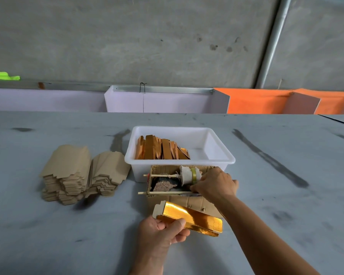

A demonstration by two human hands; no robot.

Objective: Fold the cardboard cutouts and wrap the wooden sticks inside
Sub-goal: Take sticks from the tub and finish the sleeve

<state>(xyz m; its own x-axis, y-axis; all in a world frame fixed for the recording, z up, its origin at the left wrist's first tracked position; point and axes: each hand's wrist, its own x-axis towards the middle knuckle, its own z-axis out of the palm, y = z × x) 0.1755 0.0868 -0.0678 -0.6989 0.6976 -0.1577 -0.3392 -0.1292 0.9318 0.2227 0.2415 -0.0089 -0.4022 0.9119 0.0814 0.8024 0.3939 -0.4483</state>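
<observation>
My left hand (164, 233) grips a folded gold-foil cardboard packet (195, 218) by its left end, just above the table's near part. My right hand (214, 184) reaches into a small open cardboard box (187, 201) with curled fingers, at the right end of a thin stick or blade; what it pinches is hidden. Two wooden sticks (161, 193) lie across that box, one carrying a white roll with yellow tape (189, 175). A stack of flat brown cardboard cutouts (75, 173) sits to the left.
A white plastic tub (216, 155) behind the box holds several finished gold packets (161, 148) leaning on edge. White and orange panels (256, 102) stand along the grey table's far edge against a concrete wall.
</observation>
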